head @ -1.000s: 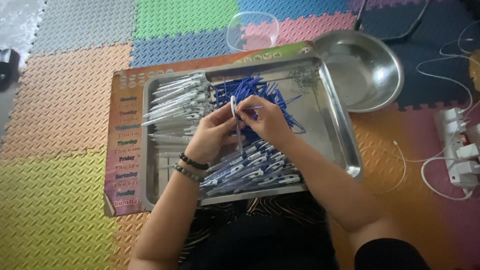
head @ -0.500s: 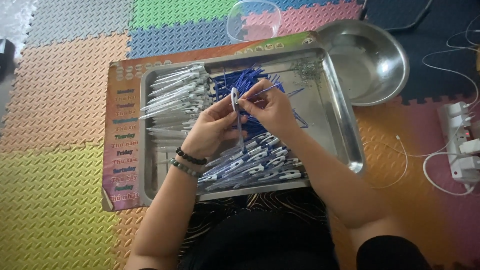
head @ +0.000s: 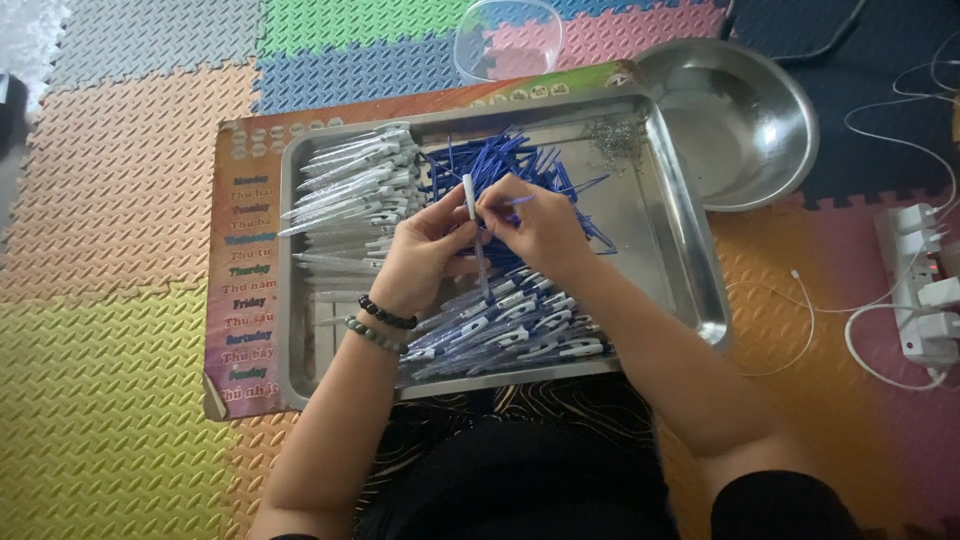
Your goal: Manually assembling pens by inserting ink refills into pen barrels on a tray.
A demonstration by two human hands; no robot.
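Head view: both hands meet over the middle of the steel tray. My left hand pinches a clear pen barrel, held upright, white cap end up. My right hand is closed on a thin blue refill, its tip right at the barrel; I can't tell if it's already inside. Fingertips of both hands touch or nearly touch.

Just past the hands: heap of loose blue refills. Left of the left hand: stack of empty clear barrels. Under and just nearer than the wrists: row of assembled pens. Past the right hand, far tray corner: small pile of springs. Beyond that corner, a round steel bowl sits on the foam floor mat. Tray rests on a printed board. Well right of the right arm: power strip with white cables.
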